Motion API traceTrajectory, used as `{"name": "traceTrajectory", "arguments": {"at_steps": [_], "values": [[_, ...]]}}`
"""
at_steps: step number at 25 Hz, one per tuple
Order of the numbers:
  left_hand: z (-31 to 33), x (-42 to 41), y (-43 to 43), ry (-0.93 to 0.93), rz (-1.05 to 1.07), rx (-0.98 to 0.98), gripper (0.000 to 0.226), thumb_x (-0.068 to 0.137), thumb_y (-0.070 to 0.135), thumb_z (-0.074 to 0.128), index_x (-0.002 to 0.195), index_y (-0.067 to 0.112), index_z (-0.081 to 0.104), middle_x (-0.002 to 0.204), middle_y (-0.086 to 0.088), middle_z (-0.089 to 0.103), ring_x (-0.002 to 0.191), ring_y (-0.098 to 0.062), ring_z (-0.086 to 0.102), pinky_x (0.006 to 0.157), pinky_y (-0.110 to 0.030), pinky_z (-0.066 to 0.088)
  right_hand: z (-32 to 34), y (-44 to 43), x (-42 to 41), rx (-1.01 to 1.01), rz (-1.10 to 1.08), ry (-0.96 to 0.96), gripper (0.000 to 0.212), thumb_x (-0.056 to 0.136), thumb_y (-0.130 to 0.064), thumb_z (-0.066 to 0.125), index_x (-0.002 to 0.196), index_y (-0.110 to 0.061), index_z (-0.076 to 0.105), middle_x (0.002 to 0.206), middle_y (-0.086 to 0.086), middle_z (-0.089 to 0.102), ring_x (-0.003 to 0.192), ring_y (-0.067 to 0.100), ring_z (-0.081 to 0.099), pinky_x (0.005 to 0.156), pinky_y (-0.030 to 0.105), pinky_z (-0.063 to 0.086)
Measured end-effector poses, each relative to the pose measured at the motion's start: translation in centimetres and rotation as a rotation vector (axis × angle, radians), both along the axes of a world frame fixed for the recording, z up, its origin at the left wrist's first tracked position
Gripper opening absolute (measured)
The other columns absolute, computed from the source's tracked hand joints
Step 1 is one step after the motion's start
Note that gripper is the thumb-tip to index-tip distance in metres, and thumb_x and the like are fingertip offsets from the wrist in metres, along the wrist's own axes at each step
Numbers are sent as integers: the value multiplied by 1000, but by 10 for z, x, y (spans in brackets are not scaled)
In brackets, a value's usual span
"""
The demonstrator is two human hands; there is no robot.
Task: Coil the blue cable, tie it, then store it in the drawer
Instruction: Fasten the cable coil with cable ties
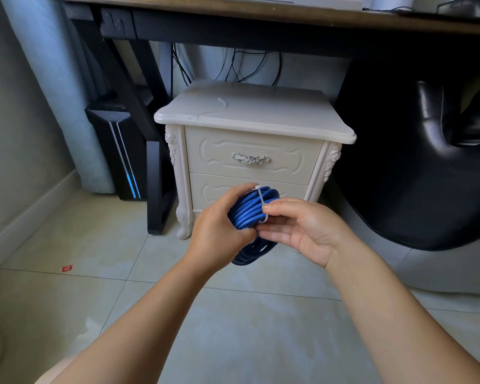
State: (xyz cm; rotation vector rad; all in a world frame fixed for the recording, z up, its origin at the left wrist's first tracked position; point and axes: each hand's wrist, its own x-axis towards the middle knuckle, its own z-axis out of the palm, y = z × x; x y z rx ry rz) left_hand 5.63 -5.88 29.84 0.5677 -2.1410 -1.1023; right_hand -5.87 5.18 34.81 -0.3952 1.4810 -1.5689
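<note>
item: blue cable, coiled, gripped in my left hand. white tie around it, pinched by my right hand. advice: pull snug (not crushing). drawer, closed, at 12 o'clock.

You have a pale tiled floor under you. On it stands a cream nightstand, with a black computer tower to its left and a small red scrap nearer the wall. One loose white cable tie lies on the nightstand's top.
</note>
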Motion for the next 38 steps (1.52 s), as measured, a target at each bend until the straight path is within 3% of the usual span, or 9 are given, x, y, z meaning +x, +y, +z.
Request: {"name": "traceTrajectory", "arguments": {"at_steps": [7,10,13,17,20,23,29,34,38], "values": [[0,0,-1,-25,17,-58,70,67,9,72,124,47,57,99,40,58,95,5,57,81,-13,45,-3,0,6,-33,-46,23,22,86,-9,70,105,2,68,100,19,72,83,28,72,78,35,61],[1,-1,-1,2,19,-39,71,67,7,71,123,49,58,105,37,59,101,5,57,87,-16,47,-5,-3,12,-56,-113,84,11,85,-14,72,92,-5,70,100,18,72,78,27,72,74,34,62],[1,0,-1,55,4,90,69,67,5,69,119,49,61,109,30,66,103,2,62,88,-25,51,-2,-4,16,17,-106,339,8,87,-19,72,90,-13,70,89,15,74,71,25,74,67,32,62],[5,4,-3,46,-46,216,70,69,-4,67,117,47,65,102,21,71,85,-4,68,76,-25,54,8,-3,9,65,-115,637,7,91,-25,67,96,-20,68,67,7,70,56,16,68,54,24,55],[9,5,3,3,-85,193,76,67,-2,70,108,61,61,96,26,70,84,-2,68,77,-25,56,8,-7,0,102,-106,960,7,91,-36,64,89,-38,70,82,-6,61,72,3,58,70,16,46],[9,5,6,-38,-97,206,76,67,1,70,108,63,58,88,25,70,75,-1,66,71,-24,54,3,-11,0,47,-38,886,11,88,-33,70,81,-40,73,99,-5,65,90,4,63,88,25,50],[12,6,7,-43,-113,276,75,70,-5,68,109,59,58,86,24,71,68,1,64,65,-15,49,-1,-11,3,-56,-142,799,12,88,-28,70,84,-18,75,85,-10,75,83,3,69,85,32,56],[12,5,6,-55,-102,331,72,70,-5,68,111,54,61,78,22,69,58,-1,58,58,-14,47,-6,-15,4,-90,-126,782,15,95,-22,61,81,-19,67,94,-8,76,93,4,69,92,36,53],[11,6,2,1,-79,417,66,71,-11,68,108,44,65,80,16,69,57,-2,58,59,-15,47,-4,-17,3,-54,-113,777,18,99,-31,54,110,-25,66,114,-17,68,109,0,61,101,28,46]]}}
